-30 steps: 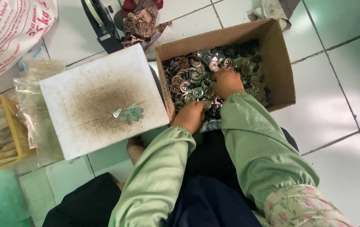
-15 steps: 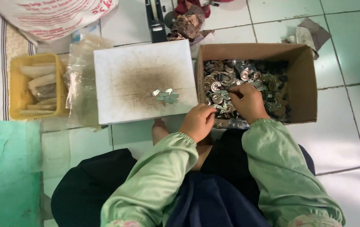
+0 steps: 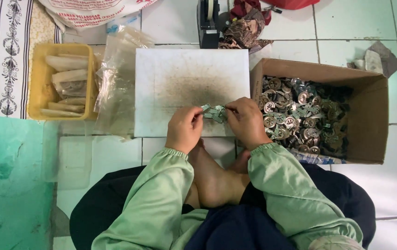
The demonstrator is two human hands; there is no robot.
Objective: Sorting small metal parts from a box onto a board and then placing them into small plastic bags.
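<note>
A white board, stained brown in its middle, lies on the tiled floor in front of me. Near its front edge sits a small cluster of flat metal pieces. My left hand pinches the left end of that cluster with its fingertips. My right hand holds the cluster's right end, fingers curled over it. Both sleeves are light green. To the right stands an open cardboard box filled with several round metal parts.
A yellow tray holding pale packets stands at the left beside clear plastic bags. A tape dispenser and patterned cloth lie behind the board. A green mat covers the lower left. My bare foot rests below my hands.
My right hand has come out of the cardboard box to the board. Both hands now meet at the metal pieces on the board. The view has shifted right.
</note>
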